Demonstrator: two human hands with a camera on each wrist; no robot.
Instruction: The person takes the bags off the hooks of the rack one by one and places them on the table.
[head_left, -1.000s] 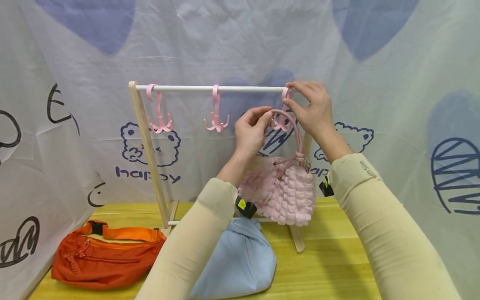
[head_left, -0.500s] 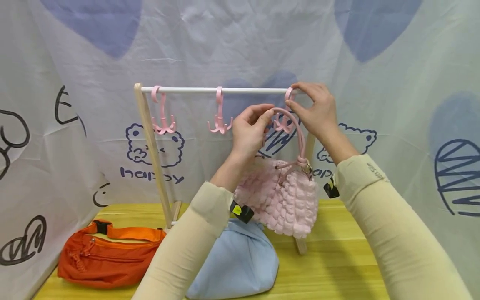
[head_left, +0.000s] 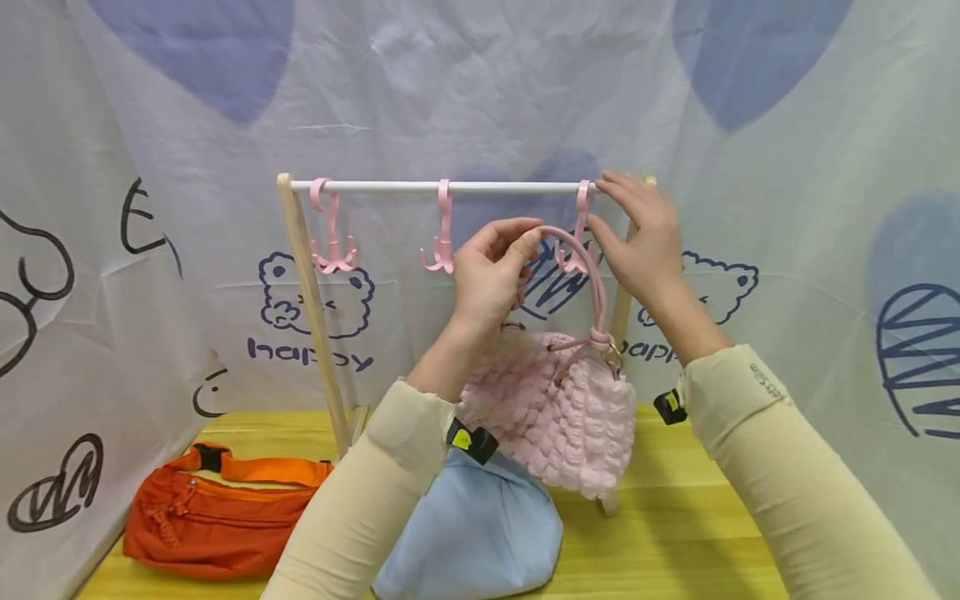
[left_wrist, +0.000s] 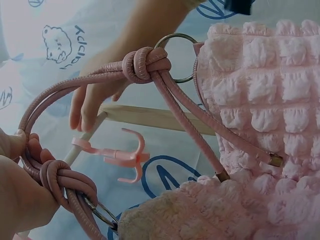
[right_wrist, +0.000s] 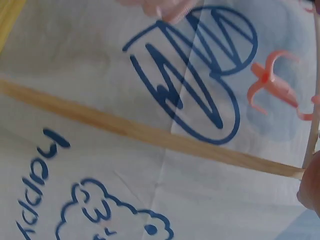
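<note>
My left hand [head_left: 487, 279] pinches the knotted handle [head_left: 597, 292] of a pink puffy handbag [head_left: 562, 417] between thumb and fingers. The bag hangs tilted below the hand, apart from the table. Behind the handle, a pink multi-prong hook [head_left: 582, 200] hangs at the right of a white rod [head_left: 510, 187]. The left wrist view shows the handle's knots and metal rings, with the hook [left_wrist: 125, 157] behind. My right hand [head_left: 643, 237] is by the rod just right of that hook, fingers extended and thumb apart, holding nothing. Only part of a finger [right_wrist: 311, 187] shows in the right wrist view.
Two more pink hooks hang along the rod, one in the middle [head_left: 444, 217] and one at left [head_left: 332, 233]. An orange waist bag [head_left: 217, 533] and a light blue bag [head_left: 480, 533] lie on the yellow table [head_left: 675, 533]. Wooden posts [head_left: 311, 308] carry the rod.
My right hand has let go of the right hook and moved slightly right. The left hand still holds the handbag's handle, now a little farther left of the hook; the bag hangs slightly lower.
</note>
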